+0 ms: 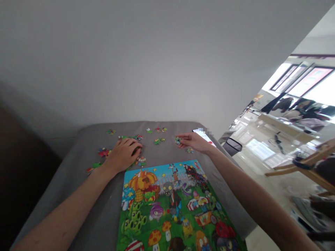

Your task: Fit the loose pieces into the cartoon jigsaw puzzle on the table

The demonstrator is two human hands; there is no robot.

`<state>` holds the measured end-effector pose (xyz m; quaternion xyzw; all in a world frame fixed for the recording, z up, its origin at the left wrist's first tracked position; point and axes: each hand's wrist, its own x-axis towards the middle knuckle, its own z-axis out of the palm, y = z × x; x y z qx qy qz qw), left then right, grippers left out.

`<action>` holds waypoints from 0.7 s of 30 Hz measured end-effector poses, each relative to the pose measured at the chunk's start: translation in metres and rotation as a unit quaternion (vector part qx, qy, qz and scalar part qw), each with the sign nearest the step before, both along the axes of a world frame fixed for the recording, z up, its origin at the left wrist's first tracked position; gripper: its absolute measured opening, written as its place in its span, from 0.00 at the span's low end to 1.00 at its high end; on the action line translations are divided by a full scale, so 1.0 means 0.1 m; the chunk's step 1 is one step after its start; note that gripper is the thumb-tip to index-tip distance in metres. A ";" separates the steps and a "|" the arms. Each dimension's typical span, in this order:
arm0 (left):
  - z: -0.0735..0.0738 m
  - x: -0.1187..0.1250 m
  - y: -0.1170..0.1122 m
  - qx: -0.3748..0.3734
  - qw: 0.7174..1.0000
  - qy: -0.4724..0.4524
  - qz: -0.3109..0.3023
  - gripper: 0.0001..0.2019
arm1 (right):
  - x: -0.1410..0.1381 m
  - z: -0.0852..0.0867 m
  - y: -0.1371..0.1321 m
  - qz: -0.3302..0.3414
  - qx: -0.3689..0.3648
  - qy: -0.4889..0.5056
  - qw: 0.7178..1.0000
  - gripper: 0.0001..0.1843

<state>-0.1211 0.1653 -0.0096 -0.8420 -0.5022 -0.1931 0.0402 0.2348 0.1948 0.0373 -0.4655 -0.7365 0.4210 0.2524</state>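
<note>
A colourful cartoon jigsaw puzzle [172, 205] lies on a grey table [86, 205] in front of me, nearly filled in. My left hand [123, 155] rests palm down on loose pieces just beyond the puzzle's top left corner, its fingers curled over a piece. My right hand [192, 141] hovers past the puzzle's top right corner and pinches a small puzzle piece [178, 140] between thumb and fingers. Several loose pieces [159, 141] lie scattered across the far part of the table between and beyond both hands.
A phone [202, 134] with a lit screen lies at the table's far right corner. A plain white wall stands behind the table. To the right the floor drops away to an open room with wooden furniture [300, 167] and bright windows.
</note>
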 end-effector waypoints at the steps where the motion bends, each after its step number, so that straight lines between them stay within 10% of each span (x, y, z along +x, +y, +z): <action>1: 0.00 0.00 0.01 -0.003 1.000 0.000 0.001 0.17 | 0.03 0.02 -0.07 -0.005 -0.005 0.014 1.000 0.18; 21: 0.03 0.06 0.06 -0.038 0.999 0.024 0.005 0.25 | 0.89 0.12 -2.03 0.000 -0.092 -0.079 0.993 0.10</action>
